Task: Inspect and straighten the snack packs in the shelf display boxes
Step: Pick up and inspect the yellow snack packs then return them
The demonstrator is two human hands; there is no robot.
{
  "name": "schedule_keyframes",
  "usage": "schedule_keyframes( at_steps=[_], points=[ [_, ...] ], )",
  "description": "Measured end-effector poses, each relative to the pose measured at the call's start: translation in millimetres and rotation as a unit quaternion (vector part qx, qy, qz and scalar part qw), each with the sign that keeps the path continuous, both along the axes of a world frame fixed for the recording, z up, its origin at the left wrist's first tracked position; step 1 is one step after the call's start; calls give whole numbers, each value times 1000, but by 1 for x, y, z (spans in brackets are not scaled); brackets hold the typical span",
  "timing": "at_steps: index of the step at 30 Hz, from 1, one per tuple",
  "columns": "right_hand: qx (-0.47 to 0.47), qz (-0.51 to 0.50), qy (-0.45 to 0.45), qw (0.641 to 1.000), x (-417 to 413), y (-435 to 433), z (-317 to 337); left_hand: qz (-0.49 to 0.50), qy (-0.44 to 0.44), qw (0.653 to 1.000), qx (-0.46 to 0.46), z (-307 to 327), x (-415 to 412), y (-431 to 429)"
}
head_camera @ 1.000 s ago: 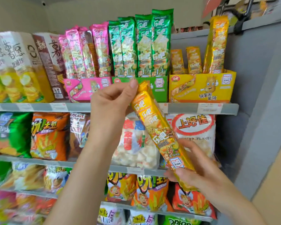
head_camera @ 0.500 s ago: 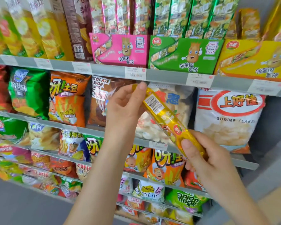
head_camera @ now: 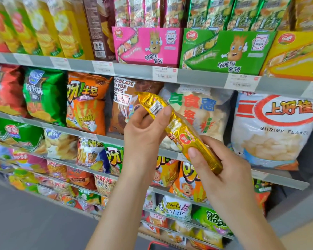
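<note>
Gold foil stick-shaped snack pack (head_camera: 177, 130) is out of its box, slanted near me, left hand (head_camera: 143, 130) wrapped round the top end, right hand (head_camera: 220, 170) pinching the bottom, so I'd grip lightly, check seams, then stand it upright in the yellow cardboard display box (head_camera: 296, 55) far right.

Left hand (head_camera: 143, 130) and right hand (head_camera: 222, 170) both bare, forearms (head_camera: 119, 213) bare too, right down to the frame's lower edge. Slim fingers (head_camera: 195, 156), nails short, rounded and plain.
</note>
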State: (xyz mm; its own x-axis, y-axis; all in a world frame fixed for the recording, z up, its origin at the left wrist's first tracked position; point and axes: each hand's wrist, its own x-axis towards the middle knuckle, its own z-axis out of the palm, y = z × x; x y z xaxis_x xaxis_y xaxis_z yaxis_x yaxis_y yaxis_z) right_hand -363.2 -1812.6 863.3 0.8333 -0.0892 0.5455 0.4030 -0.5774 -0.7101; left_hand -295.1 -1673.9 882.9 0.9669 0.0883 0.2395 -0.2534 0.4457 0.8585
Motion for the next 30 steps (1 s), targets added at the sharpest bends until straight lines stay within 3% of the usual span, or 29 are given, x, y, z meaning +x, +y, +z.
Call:
schedule_keyframes(
  at_steps=[8, 15, 20, 27, 30],
  points=[
    [18, 32, -27, 999, 11, 10, -1, -92, -22, 995, 40, -17, -15, -8],
    [88, 233, 102, 963, 17, 2, -2, 56, -35, 998, 6, -5, -13, 14],
    [148, 304, 170, 926, 19, -1, -6, 108, -32, 993, -34, 4, -9, 29],
    [207, 301, 125, 923, 22, 8, -6, 85, -20, 993, -78, -1, -13, 25],
    [223, 300, 96, 923, 22, 17, -3, 56, -40, 997, -29, -14, -25, 9]
  ],
)
